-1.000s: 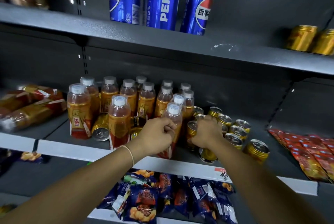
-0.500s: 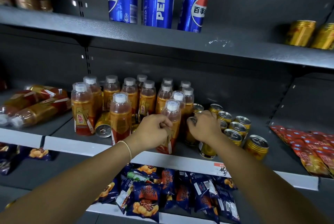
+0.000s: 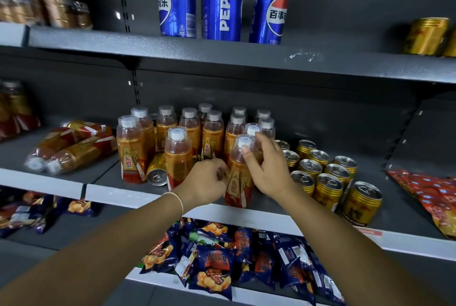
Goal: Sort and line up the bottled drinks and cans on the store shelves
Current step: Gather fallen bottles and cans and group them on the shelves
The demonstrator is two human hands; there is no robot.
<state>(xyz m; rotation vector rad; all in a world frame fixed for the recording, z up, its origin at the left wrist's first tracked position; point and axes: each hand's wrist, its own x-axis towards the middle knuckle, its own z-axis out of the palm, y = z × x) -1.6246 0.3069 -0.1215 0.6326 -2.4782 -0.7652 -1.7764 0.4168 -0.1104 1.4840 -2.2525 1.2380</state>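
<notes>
Several orange drink bottles [image 3: 190, 124] with white caps stand in loose rows on the middle shelf [image 3: 128, 193]. One front bottle [image 3: 238, 188] stands near the shelf's edge. My right hand [image 3: 269, 170] grips its shoulder just below the cap, thumb in front. My left hand [image 3: 206, 181] has curled fingers against the same bottle's left side at label height. To the right stand several gold cans [image 3: 328, 187] in a cluster. One gold can [image 3: 156, 172] lies on its side among the bottles.
Three blue Pepsi cans [image 3: 223, 2] stand on the upper shelf, with gold cans [image 3: 425, 35] at its right end. Bottles [image 3: 74, 150] lie flat on the left shelf section. Red packets [image 3: 434, 194] lie at the right. Snack bags [image 3: 217, 261] fill the shelf below.
My right hand has left the gold cans and moved left and up onto the front bottle's shoulder. My left hand has stayed beside that bottle.
</notes>
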